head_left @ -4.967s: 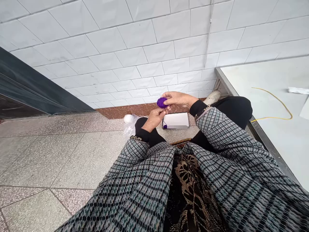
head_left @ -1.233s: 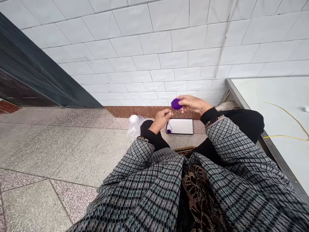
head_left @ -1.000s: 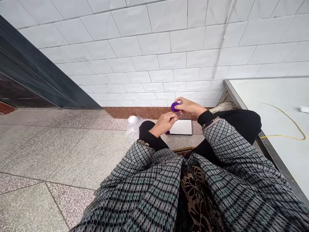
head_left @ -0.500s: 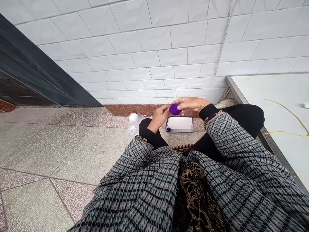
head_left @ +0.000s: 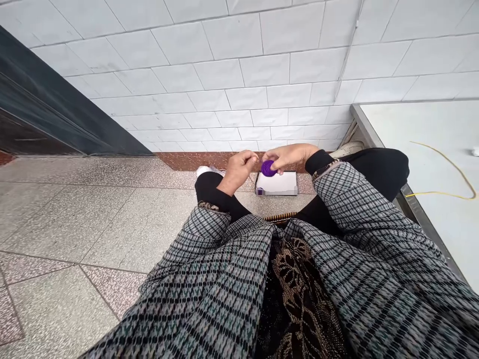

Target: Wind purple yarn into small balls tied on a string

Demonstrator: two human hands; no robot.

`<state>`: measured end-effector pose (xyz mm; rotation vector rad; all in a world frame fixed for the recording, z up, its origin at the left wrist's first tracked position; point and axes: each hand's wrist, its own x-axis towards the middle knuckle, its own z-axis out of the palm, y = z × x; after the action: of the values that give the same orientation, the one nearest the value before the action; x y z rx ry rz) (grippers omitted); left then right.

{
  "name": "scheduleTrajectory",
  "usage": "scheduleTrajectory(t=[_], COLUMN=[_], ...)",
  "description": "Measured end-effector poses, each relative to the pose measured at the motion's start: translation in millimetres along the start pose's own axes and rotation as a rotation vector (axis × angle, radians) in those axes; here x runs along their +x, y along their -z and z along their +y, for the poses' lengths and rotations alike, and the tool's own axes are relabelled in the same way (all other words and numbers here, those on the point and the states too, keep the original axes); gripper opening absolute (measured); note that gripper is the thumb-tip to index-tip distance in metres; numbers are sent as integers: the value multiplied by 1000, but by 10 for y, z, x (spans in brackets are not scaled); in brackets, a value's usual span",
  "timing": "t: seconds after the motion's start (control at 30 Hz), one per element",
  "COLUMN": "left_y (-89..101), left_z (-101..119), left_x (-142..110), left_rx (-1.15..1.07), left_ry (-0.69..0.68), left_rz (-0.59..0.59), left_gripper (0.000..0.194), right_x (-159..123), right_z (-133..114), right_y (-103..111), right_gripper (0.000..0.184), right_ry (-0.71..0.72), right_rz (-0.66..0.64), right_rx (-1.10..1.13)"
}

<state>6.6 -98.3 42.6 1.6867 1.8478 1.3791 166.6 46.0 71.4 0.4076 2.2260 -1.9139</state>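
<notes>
The right hand (head_left: 294,155) is gripping a round, ridged purple yarn ball (head_left: 268,168); the left hand (head_left: 237,170) is pinching its thin strand (head_left: 259,160); below the fingers (head_left: 277,164), a white rectangular box (head_left: 280,180) is lying.

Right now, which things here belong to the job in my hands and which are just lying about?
Seemingly part of the job:
purple yarn ball in your right hand
small purple ball in the shallow box

Seemingly lying about:
yellow cord on the table
small white item at the picture's right edge
</notes>
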Motion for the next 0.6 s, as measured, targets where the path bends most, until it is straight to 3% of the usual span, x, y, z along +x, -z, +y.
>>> scheduleTrajectory(t=[0.17, 0.3, 0.47, 0.6], left_y=[-117, -237, -236, -131], left_z=[-117, -46, 91, 176], left_x=[17, -23, -25, 50], left_rx=[-155, -75, 162, 302], left_ry=[147, 58, -92, -171], left_rz=[-26, -121, -181, -195], left_gripper=[16, 18, 19, 19], right_x=[-85, -57, 12, 65], right_z=[-146, -246, -273, -218], right_y=[-23, -83, -125, -84], right_gripper=[25, 19, 22, 27], right_ry=[190, 196, 171, 52], right_rz=[86, 278, 500, 611], right_rx=[309, 390, 349, 62])
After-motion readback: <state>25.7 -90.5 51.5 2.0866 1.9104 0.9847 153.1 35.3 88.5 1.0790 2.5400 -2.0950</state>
